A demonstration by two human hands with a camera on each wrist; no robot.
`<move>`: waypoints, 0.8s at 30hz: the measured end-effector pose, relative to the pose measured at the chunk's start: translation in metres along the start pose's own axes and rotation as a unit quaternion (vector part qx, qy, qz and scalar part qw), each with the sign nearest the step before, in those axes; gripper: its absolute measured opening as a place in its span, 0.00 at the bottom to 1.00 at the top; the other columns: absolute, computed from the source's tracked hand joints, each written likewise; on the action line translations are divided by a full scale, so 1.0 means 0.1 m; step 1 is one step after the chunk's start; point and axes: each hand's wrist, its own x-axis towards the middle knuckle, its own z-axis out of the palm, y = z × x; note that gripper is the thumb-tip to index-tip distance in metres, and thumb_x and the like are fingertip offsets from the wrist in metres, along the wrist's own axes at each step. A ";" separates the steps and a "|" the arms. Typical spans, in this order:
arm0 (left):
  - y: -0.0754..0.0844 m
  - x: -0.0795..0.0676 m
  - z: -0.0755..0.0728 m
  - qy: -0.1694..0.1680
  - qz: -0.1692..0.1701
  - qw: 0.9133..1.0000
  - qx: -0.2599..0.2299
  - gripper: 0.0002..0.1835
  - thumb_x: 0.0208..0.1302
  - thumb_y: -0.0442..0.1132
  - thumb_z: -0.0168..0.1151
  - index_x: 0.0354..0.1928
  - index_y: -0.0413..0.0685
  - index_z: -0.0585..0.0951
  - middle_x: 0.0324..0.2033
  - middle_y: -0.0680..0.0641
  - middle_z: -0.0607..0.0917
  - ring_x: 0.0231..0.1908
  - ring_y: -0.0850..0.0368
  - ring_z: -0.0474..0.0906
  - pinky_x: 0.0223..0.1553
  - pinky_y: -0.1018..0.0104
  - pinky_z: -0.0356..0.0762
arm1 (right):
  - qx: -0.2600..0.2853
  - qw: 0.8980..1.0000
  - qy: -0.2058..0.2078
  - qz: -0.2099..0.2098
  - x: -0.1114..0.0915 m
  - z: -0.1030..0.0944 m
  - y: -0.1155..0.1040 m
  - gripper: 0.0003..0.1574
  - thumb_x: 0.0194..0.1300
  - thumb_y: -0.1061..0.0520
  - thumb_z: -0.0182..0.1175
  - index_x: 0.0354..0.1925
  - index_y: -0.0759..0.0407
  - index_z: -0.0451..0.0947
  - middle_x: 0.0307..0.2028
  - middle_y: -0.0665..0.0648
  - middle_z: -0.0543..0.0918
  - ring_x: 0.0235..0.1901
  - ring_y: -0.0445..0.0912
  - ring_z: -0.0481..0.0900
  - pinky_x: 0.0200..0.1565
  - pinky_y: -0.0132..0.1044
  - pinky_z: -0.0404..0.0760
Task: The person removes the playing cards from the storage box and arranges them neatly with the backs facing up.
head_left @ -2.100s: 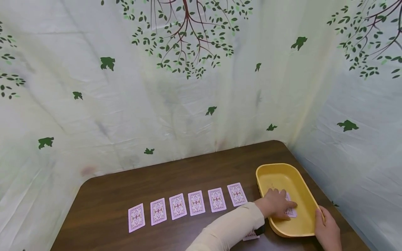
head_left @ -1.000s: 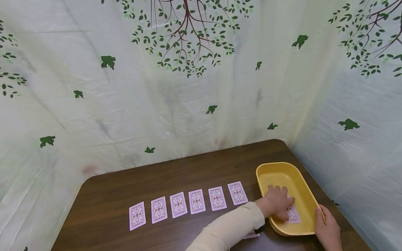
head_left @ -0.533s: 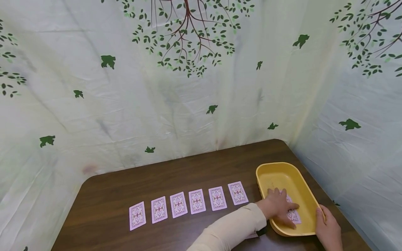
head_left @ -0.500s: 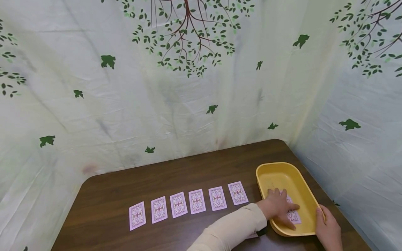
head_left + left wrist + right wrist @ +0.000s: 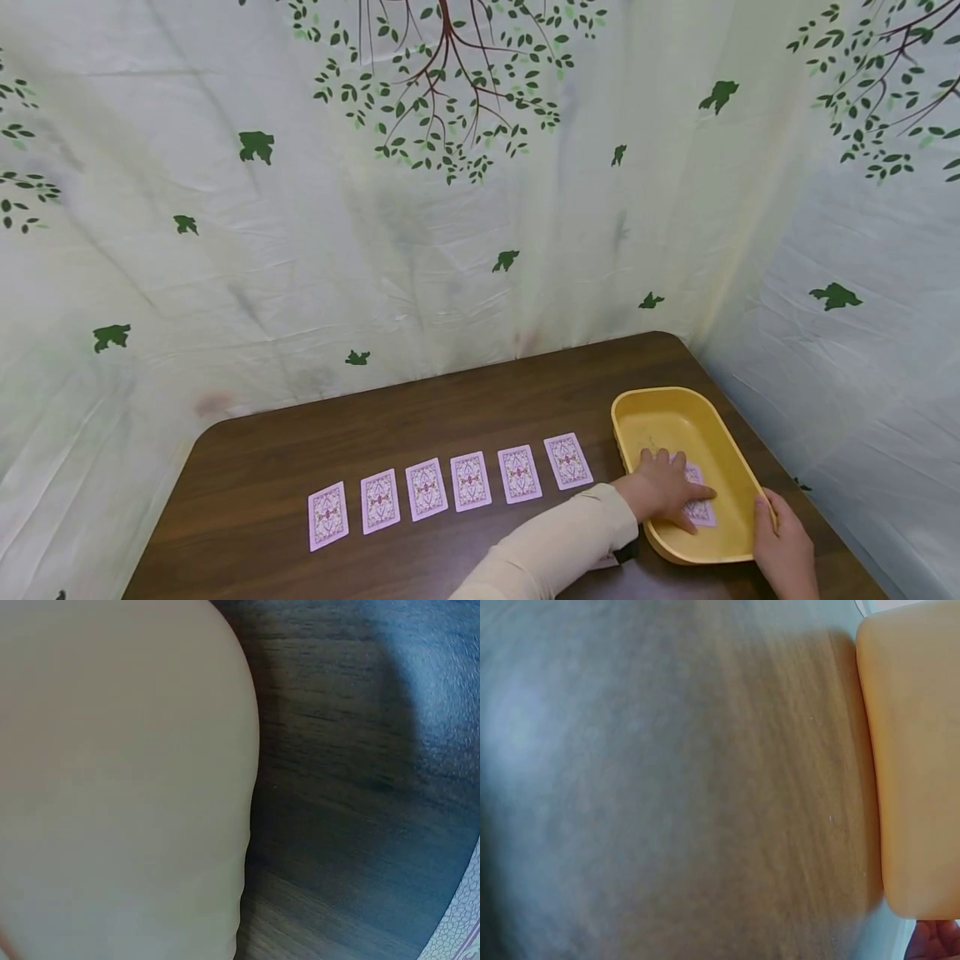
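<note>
My left hand (image 5: pixel 663 487) reaches into a yellow plastic tray (image 5: pixel 720 417), its fingers spread over a playing card (image 5: pixel 702 512). The card lies back up on the tray floor, partly hidden by the fingers; whether others lie beneath it, I cannot tell. At the tray's near right corner, my right hand (image 5: pixel 783 546) grips the rim, thumb on the inside. In the right wrist view the tray's outer wall (image 5: pixel 919 765) stands at the right, with a bit of that hand's fingers (image 5: pixel 930 943) below. A blurred pale surface fills the left half of the left wrist view.
Several cards with purple patterned backs, such as one near the middle (image 5: pixel 470 481), form a row on the dark wooden table (image 5: pixel 420 408). Another card (image 5: pixel 606 562) peeks out beneath my left forearm. A leaf-printed curtain (image 5: pixel 420 275) hangs behind and to the right.
My left hand has stayed inside the tray, its fingers drawing in and then spreading again. Under it the card has shifted slightly. My right hand keeps its hold on the rim.
</note>
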 end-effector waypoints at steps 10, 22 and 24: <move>-0.01 -0.02 -0.01 0.027 0.000 1.000 0.001 0.38 0.42 0.72 0.54 0.61 0.94 0.56 0.55 0.61 0.63 0.51 0.62 0.59 0.52 0.57 0.55 | 0.001 1.000 -0.001 0.009 -0.01 0.00 0.01 0.34 0.73 0.46 0.30 0.60 0.73 0.58 0.53 0.77 0.66 0.44 0.63 0.70 0.43 0.57 0.66; 0.00 0.00 0.02 0.065 -0.005 0.998 0.017 0.39 0.38 0.72 0.55 0.60 0.92 0.60 0.52 0.59 0.64 0.47 0.61 0.60 0.49 0.56 0.58 | -0.002 1.000 0.004 0.002 0.01 0.01 0.01 0.31 0.73 0.48 0.32 0.59 0.73 0.59 0.52 0.77 0.67 0.44 0.63 0.69 0.43 0.57 0.66; 0.00 0.00 0.01 0.063 -0.010 0.998 0.018 0.40 0.37 0.73 0.55 0.60 0.92 0.59 0.52 0.59 0.63 0.48 0.61 0.60 0.49 0.56 0.58 | 0.001 1.000 0.002 0.005 0.01 0.01 0.01 0.32 0.73 0.48 0.32 0.60 0.73 0.58 0.52 0.76 0.66 0.44 0.63 0.69 0.43 0.58 0.65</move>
